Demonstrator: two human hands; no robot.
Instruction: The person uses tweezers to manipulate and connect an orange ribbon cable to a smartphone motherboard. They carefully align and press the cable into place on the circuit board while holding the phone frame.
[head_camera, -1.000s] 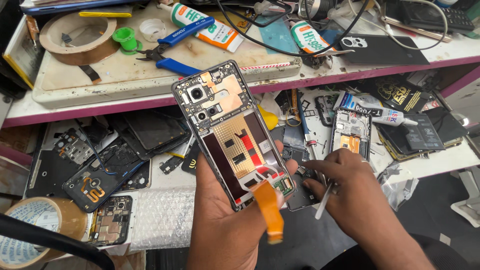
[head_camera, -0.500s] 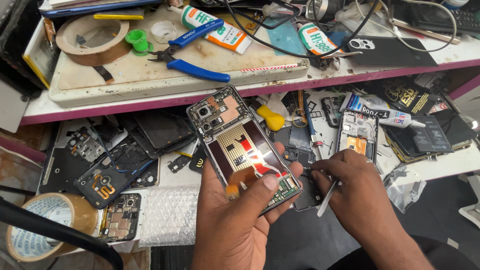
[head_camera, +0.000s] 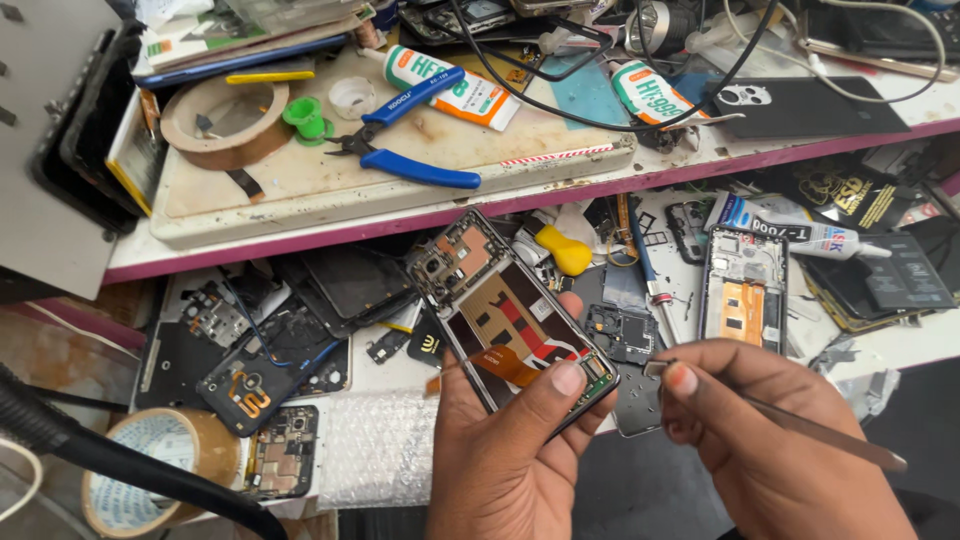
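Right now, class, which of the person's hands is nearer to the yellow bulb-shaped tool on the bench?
Left. The left hand holds the opened phone, whose frame reaches up beside the yellow tool. The right hand, gripping tweezers, sits lower and farther right.

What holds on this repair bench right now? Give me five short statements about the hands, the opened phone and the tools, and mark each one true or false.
1. The left hand holds the opened phone, its thumb pressed on an orange strip. True.
2. The right hand is empty. False: it holds a thin metal tool, its tip pointing toward the phone.
3. The blue-handled pliers lie on the upper shelf. True.
4. The roll of tape at lower left sits on top of the pliers. False: it sits far below them, beside the bubble wrap.
5. The phone in the left hand has its back cover on. False: its inner parts are exposed.
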